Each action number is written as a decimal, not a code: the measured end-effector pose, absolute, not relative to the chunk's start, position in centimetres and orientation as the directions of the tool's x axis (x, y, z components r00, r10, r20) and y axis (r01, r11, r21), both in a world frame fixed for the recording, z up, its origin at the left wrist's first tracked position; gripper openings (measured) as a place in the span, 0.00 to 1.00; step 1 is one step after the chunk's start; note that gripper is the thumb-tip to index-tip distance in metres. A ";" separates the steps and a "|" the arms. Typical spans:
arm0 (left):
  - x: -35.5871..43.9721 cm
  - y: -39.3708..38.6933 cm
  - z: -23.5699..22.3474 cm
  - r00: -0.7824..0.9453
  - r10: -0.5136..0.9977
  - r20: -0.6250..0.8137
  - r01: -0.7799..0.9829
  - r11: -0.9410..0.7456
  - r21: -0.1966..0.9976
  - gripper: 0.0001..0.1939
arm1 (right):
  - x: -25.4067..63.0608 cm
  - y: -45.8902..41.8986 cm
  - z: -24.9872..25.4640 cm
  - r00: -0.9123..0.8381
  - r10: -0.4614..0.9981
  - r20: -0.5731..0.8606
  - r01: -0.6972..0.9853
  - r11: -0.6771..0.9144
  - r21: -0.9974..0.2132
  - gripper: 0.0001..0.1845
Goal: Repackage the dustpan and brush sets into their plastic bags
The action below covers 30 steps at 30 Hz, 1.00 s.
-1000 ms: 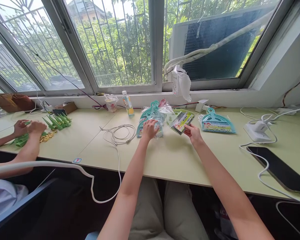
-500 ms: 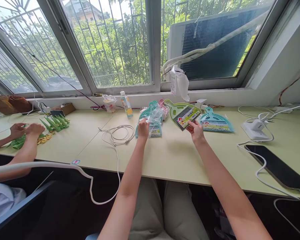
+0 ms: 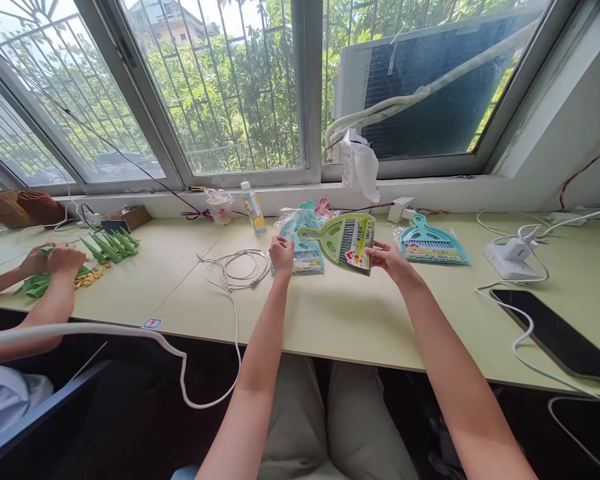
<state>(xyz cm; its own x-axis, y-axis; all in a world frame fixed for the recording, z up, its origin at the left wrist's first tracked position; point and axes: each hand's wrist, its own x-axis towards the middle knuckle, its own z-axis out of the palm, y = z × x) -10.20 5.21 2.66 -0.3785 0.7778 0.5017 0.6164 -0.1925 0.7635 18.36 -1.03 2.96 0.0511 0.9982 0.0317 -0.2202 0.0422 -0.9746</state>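
My right hand (image 3: 393, 261) grips the wide end of a green dustpan and brush set (image 3: 336, 241), held above the table. Dark bristles and a printed label show on it, and its handle points left towards my other hand. My left hand (image 3: 281, 256) is closed on a clear plastic bag (image 3: 291, 220), which is crumpled and partly hidden. Behind that hand lie wrapped teal dustpan sets (image 3: 307, 262), with a pink handle (image 3: 323, 205) beside them. Another teal dustpan set (image 3: 433, 243) lies to the right of my right hand.
A coiled cable (image 3: 243, 270) and a drink bottle (image 3: 253, 208) are to the left. On the right are a phone (image 3: 555, 333) and a white power strip (image 3: 511, 260) with cords. Another person's hands (image 3: 65, 259) work with green pieces (image 3: 113, 245) at far left.
The green dustpan set has swung left and down, its handle now towards my left hand. My left hand has shifted slightly left, and the clear bag has moved left off the set.
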 end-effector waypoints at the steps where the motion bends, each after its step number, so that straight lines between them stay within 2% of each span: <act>1: -10.3 5.3 2.7 -0.392 0.774 0.497 0.580 -0.211 0.787 0.06 | 18.5 -0.9 2.8 0.084 0.996 0.023 -0.198 0.039 -0.979 0.23; 5: -10.1 5.5 2.5 -0.353 0.775 0.524 0.534 -0.293 0.793 0.08 | 18.5 -0.6 2.5 0.157 0.986 0.056 -0.144 0.079 -0.986 0.22; 11: -9.0 5.1 2.2 -0.195 0.768 0.610 0.572 -0.416 0.706 0.07 | 17.2 -1.2 2.7 0.084 0.985 0.150 -0.165 0.162 -0.973 0.26; 15: -8.6 4.7 2.4 -0.157 0.752 0.640 0.602 -0.441 0.666 0.07 | 17.0 -1.3 2.9 0.097 0.984 0.149 -0.176 0.164 -0.971 0.25; 20: -8.4 4.2 2.6 -0.094 0.753 0.652 0.644 -0.453 0.616 0.09 | 16.8 -1.0 2.6 0.171 0.966 0.192 -0.109 0.213 -0.971 0.26; 27: -7.5 2.7 3.3 -0.029 0.715 0.699 0.780 -0.422 0.463 0.13 | 15.1 -1.6 2.4 -0.003 0.982 0.191 -0.091 0.190 -0.978 0.31; 30: -6.9 2.0 3.7 0.035 0.724 0.689 0.784 -0.448 0.431 0.14 | 14.1 -1.8 2.3 -0.006 0.982 0.188 -0.121 0.186 -0.975 0.30</act>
<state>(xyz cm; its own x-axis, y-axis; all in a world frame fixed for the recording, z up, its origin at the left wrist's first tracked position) -6.93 1.98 3.71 0.0350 0.7240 0.6889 0.7835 -0.4478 0.4308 14.14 -1.77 2.26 -0.0057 0.9821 0.1882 -0.1211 0.1862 -0.9750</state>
